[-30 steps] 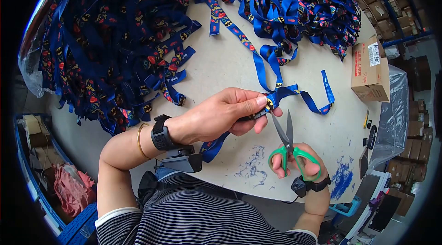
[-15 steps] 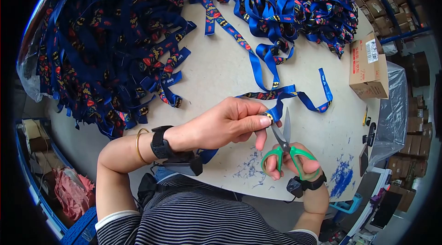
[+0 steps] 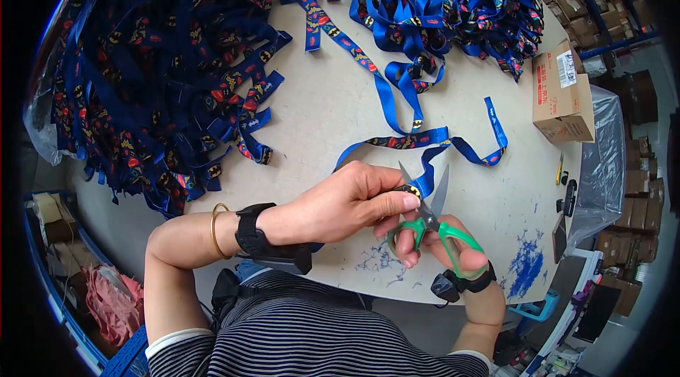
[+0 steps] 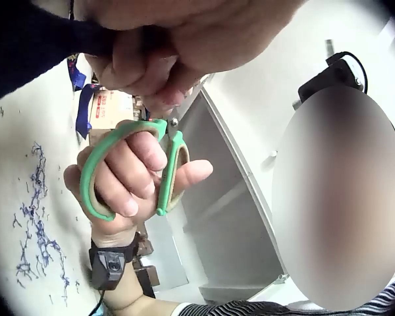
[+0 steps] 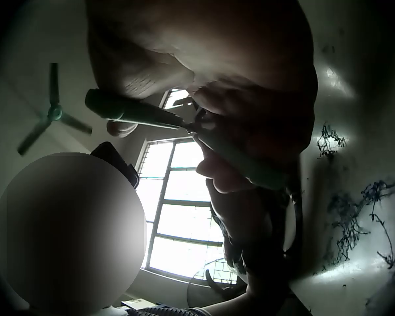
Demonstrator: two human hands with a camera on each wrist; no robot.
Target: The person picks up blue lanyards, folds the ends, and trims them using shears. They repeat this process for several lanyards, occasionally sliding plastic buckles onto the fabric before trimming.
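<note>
My left hand pinches a blue strap printed with bat emblems between thumb and fingers. From that pinch the strap bends up and runs across the table behind the hand. My right hand holds green-handled scissors, its fingers and thumb through the loops. The blades stand apart, pointing away from the body, with the strap's short bend between them, close to the left thumb tip. In the left wrist view the blades are mostly hidden behind the left hand. The right wrist view is dark around the scissors.
Large heaps of printed straps lie at the back left and back right. A cardboard box stands at the right edge, with a yellow cutter in front. Blue thread scraps litter the near side of the table.
The left hand has moved slightly down and nearer the body with the strap. The scissors have come left and in, so the strap now lies between their blades, which have spread wider.
</note>
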